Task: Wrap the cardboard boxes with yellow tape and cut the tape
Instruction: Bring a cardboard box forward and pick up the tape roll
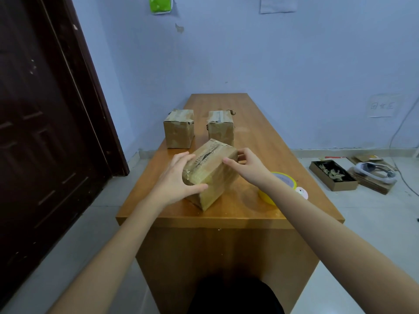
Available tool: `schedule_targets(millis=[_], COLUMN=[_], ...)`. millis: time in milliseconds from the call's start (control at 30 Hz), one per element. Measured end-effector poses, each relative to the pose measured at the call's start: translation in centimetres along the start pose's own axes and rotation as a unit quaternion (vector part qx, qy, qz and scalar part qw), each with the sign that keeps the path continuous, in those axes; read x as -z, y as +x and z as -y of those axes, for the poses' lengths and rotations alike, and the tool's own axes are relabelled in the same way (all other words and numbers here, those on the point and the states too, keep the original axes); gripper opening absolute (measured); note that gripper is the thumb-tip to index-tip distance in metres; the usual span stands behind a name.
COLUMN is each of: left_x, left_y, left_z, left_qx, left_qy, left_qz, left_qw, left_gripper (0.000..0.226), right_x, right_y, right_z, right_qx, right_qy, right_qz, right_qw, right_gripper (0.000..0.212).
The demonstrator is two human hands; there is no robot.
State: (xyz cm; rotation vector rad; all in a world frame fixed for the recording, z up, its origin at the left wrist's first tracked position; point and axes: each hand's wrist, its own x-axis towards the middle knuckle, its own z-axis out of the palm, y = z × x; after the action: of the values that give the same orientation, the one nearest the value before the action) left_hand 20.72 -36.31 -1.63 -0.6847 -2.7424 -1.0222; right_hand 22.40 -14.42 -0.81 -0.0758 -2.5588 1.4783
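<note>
I had only one view to work from, the wide-angle camera worn on the person's head. It looked forward and down along the length of the table [254,214] from beyond its near edge, with the far edge meeting the blue wall [249,53] ahead. Both forearms reached in from the bottom corners, so the lens sat close above them. The wide angle bent the door [45,132] on the left and took in the floor [374,223] to the right of the table.
</note>
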Motion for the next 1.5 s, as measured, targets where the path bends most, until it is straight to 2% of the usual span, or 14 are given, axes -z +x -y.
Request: schedule_targets(millis=[133, 233, 367, 433, 500, 567, 667, 833, 967, 1067, 1167, 1367, 1433, 1500], left_x=[1.2, 1.8, 1.8, 1.8, 1.9, 1.9, 1.8, 0.3, -1.1, -1.7, -2.2, -2.4, -2.1, -1.9], left_y=[0.5, 0.5, 0.1, 0.1, 0.2, 0.4, 0.7, 0.8, 0.8, 1.1, 1.2, 0.8, 0.8, 0.6], left_z=[0.9, 2.5, 4.0, 4.4, 4.8, 5.0, 4.7, 3.0, 2.3, 1.9, 0.8, -1.4, -1.4, -1.2], left_qx=[0.046, 0.086, 0.088, 0.078, 0.072, 0.070, 0.067, 0.129, 0.180, 0.236, 0.232, 0.177, 0.163, 0.142], left_qy=[-0.037, -0.060, -0.147, -0.182, -0.213, -0.236, -0.231, -0.202, -0.218, -0.240, -0.253, -0.300, -0.306, -0.304], left_qz=[0.006, 0.034, 0.044, 0.037, 0.038, 0.043, 0.040, -0.110, -0.128, -0.122, -0.088, 0.002, 0.015, 0.034], left_qw=[0.998, 0.994, 0.984, 0.979, 0.974, 0.968, 0.970, 0.965, 0.951, 0.934, 0.935, 0.937, 0.938, 0.941], left_gripper=[0.098, 0.105, 0.101, 0.090, 0.084, 0.083, 0.082, 0.061, 0.058, 0.072, 0.072, 0.049, 0.049, 0.062], right_x=[0.4, 0.2, 0.2, 0.5, 0.7, 0.7, 0.3, -0.9, -1.5, -1.6, -1.8, -2.2, -2.1, -2.0], right_y=[-0.5, -1.1, -2.1, -2.0, -1.4, -0.7, 0.2, -0.4, -1.5, -2.0, -2.4, -2.8, -2.9, -2.9], right_z=[-0.7, -1.6, -1.4, -1.2, -1.2, -1.2, -1.4, -1.8, -1.7, -1.5, -1.5, -2.0, -2.1, -2.2], right_qx=[0.002, 0.012, 0.010, 0.005, 0.008, 0.005, 0.012, 0.030, 0.060, 0.076, 0.070, 0.083, 0.086, 0.087], right_qy=[-0.075, -0.122, -0.073, -0.056, -0.063, -0.023, -0.001, 0.018, 0.007, -0.002, -0.004, -0.005, 0.002, 0.013], right_qz=[0.004, 0.045, 0.127, 0.117, 0.094, 0.119, 0.161, 0.107, 0.068, 0.030, 0.024, 0.032, 0.026, 0.017], right_qw=[0.997, 0.991, 0.989, 0.992, 0.994, 0.993, 0.987, 0.994, 0.996, 0.997, 0.997, 0.996, 0.996, 0.996], right_gripper=[0.041, 0.030, 0.031, 0.045, 0.081, 0.108, 0.117, 0.104, 0.090, 0.062, 0.044, 0.033, 0.031, 0.028])
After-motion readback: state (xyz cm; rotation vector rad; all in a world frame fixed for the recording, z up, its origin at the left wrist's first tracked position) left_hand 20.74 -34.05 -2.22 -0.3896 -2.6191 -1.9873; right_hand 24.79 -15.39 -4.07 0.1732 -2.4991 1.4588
